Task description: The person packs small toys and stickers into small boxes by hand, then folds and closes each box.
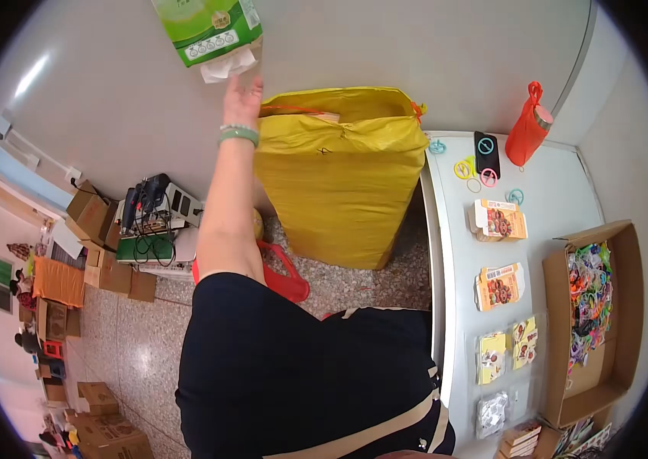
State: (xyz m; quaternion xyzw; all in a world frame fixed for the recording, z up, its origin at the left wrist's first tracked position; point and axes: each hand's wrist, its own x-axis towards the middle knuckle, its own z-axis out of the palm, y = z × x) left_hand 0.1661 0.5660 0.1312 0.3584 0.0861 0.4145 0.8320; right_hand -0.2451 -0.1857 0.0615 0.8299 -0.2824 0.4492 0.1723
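Note:
My left hand (243, 97) reaches up, palm turned upward, with a green bangle and a beaded bracelet on the wrist. Its fingers are apart, right beneath a white tissue (229, 66) that hangs from the lower end of a green tissue pack (209, 29) on the wall. Whether the fingertips touch the tissue is hard to make out. Just right of the wrist stands a large yellow bag (339, 191) with a gathered, open top. My right hand is outside the view; only a sliver of skin shows at the bottom edge.
At right, a white table (446, 252) bears a black phone (487, 157), a red bottle pouch (523, 138), small printed boxes (500, 287), plastic packets (492, 413) and a carton (622, 344) of colourful bits. A red object (289, 275) lies below my arm. Cardboard boxes (110, 436) stand left.

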